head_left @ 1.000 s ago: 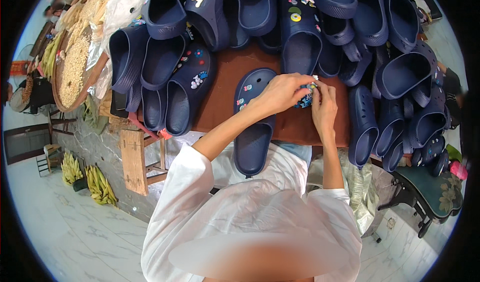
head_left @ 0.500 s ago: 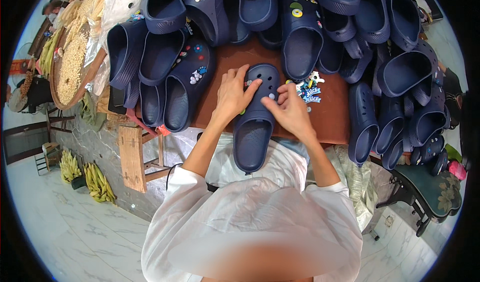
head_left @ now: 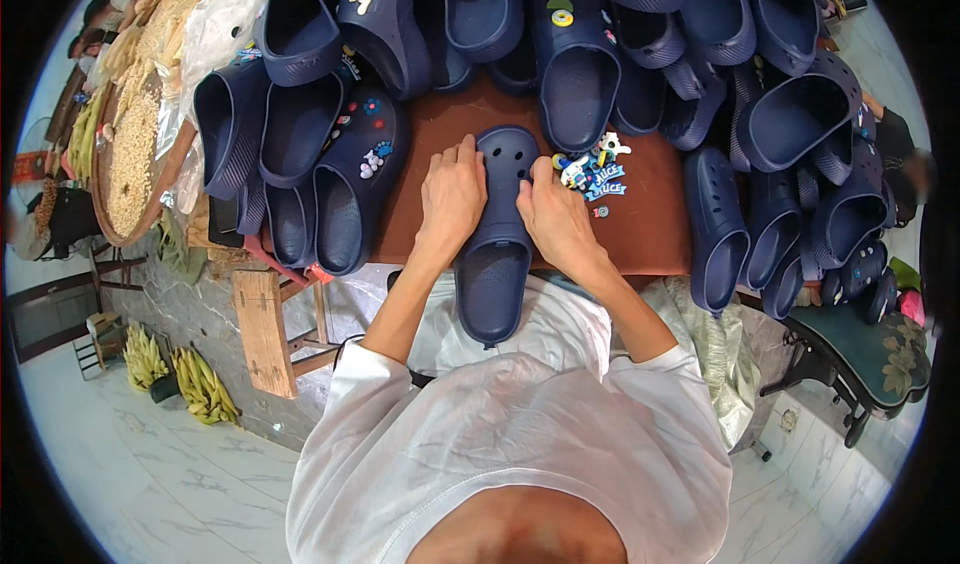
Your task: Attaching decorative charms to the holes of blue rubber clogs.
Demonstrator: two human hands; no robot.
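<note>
A navy clog (head_left: 492, 299) lies sole down, toe pointing away, its heel overhanging the table's near edge. My left hand (head_left: 453, 192) grips the clog's left side, fingers together and thumb out of sight. On the other side my right hand (head_left: 556, 209) closes on the upper's right edge with curled fingers; their tips are partly hidden. A few bare holes show near the toe. Just beyond my right hand lie loose shoe charms: a white-and-blue figure charm (head_left: 574, 172), a blue lettered charm (head_left: 606, 181) and a small swirl charm (head_left: 601, 212).
Several navy clogs crowd the brown table (head_left: 440, 124) at the back, among them a charm-decorated clog (head_left: 357, 179) at left and a plain clog (head_left: 718, 229) at right. A wooden stool (head_left: 265, 329) stands left, a green padded chair (head_left: 860, 354) right. A round tray (head_left: 165, 169) holds pale kernels.
Both hands have shifted from the top of the clog to its sides. The small charms seen on its upper no longer show. The whole view has shifted slightly.
</note>
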